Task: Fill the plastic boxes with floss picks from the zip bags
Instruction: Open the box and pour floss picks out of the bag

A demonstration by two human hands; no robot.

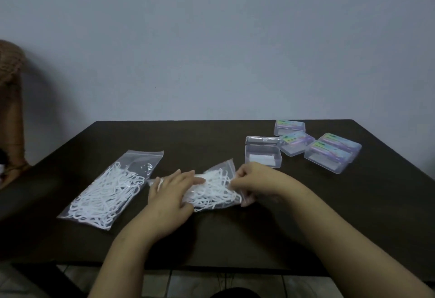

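Now both hands on zip bag; open box beside.

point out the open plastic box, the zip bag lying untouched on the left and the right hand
open plastic box (263, 155): head view, on its clear front wall
untouched zip bag (110, 191): head view, on its middle
right hand (255, 180): head view, on its back

Two zip bags, five plastic boxes (one open).
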